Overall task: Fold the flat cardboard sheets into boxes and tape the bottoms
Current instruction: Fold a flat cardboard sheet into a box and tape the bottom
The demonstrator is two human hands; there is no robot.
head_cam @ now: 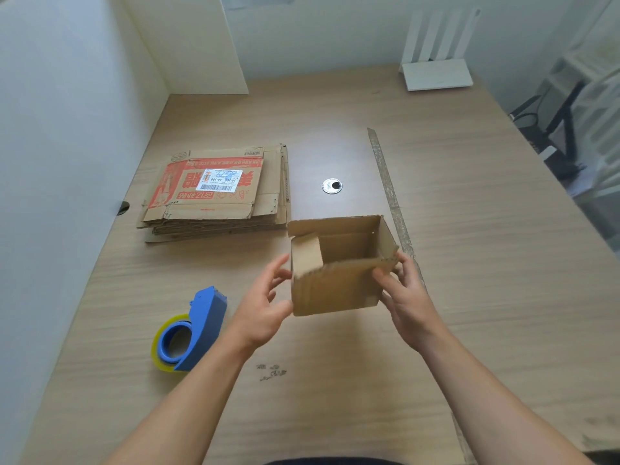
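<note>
The half-formed box (335,290) hangs above the table (469,229), open end up, its long axis running hand to hand. The right hand (407,297) pinches its right corner. The left hand (265,303) rests with loose, straight fingers against its left side, nearer the tape dispenser (193,330).

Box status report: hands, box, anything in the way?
Right hand grips box corner. Left hand open at its left side. Box squared up, open end up. Nothing blocking.

Seen from the head camera, a person's left hand (265,307) and right hand (407,303) are bare, as are both forearms (188,407); dark clothing (328,462) edges the bottom.
</note>
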